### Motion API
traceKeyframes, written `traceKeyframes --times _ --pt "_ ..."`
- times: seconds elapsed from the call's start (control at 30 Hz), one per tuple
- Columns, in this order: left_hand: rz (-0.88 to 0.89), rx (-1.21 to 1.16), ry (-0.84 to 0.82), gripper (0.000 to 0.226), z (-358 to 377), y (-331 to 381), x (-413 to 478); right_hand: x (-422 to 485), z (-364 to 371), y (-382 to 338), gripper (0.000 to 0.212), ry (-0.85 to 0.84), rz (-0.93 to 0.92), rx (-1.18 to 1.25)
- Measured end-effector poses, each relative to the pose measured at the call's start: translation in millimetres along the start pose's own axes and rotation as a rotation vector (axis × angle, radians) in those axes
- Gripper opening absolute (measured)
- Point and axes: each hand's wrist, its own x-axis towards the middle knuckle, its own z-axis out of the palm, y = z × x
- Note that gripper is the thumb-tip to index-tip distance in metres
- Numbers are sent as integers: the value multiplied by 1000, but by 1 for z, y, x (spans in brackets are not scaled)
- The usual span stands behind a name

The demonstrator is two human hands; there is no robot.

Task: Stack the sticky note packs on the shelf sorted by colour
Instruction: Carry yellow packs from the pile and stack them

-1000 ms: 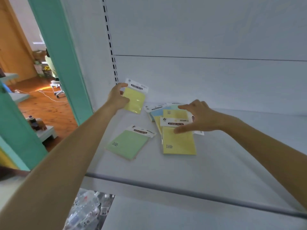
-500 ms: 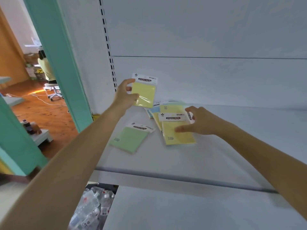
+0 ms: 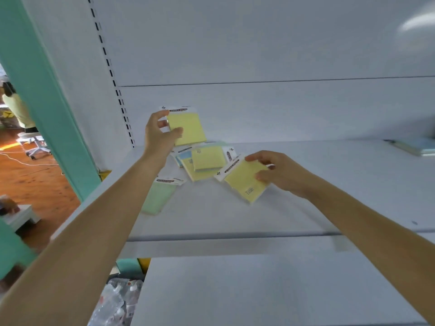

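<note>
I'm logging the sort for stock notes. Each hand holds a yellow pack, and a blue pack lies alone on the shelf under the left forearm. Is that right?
One detail is off: the head view shows the lone pack under the left forearm is green, not blue. The rest holds: the left hand and the right hand each hold a yellow pack above the shelf.

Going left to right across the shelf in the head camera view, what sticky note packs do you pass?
Green pack lying flat → yellow pack in the left hand → loose pile of yellow and blue packs → yellow pack in the right hand → blue pack at far right.
</note>
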Motion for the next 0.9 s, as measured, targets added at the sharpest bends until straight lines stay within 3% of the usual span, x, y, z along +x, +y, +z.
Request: traceKeyframes --times 0.2,0.53,0.9 --pt "10 -58 -143 53 98 23 -35 -48 -83 51 45 285 -5 5" --pt "-18 -190 -404 52 336 59 -150 -168 -264 174 46 621 122 42" --pt "107 -219 -585 48 549 116 -205 -203 -416 264 52 811 193 52"
